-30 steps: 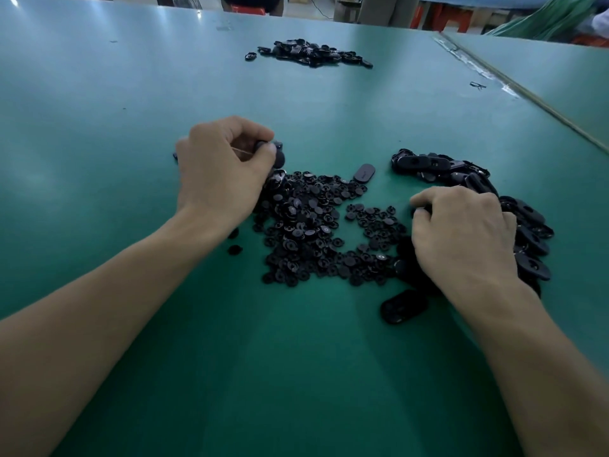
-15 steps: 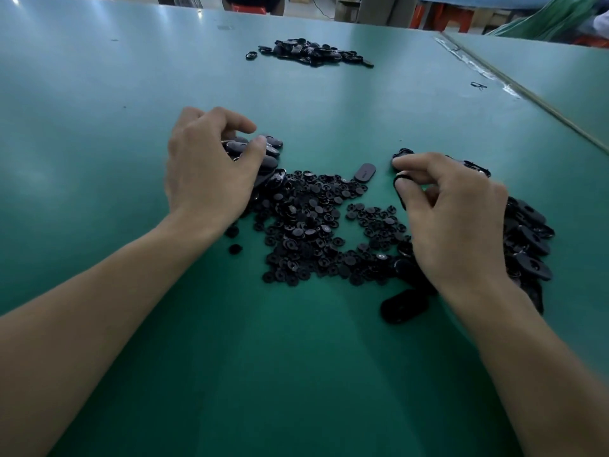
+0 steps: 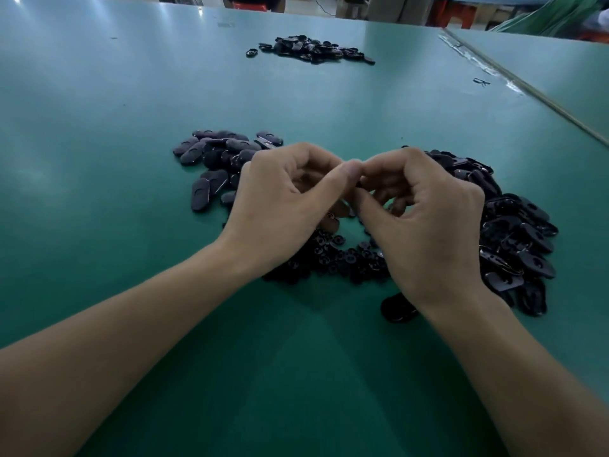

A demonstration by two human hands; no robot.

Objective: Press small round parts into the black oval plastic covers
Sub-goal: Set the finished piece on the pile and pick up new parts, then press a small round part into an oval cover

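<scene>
No text, label, brand, number or sign is legible anywhere in view. Black oval covers (image 3: 216, 184), near piles: dark moulded faces, any marking too small to make out. Small round parts (image 3: 339, 257): same. Far heap (image 3: 309, 49) on the bench (image 3: 115, 94): too distant to read. Background past the bench edge is blurred, nothing readable.
</scene>
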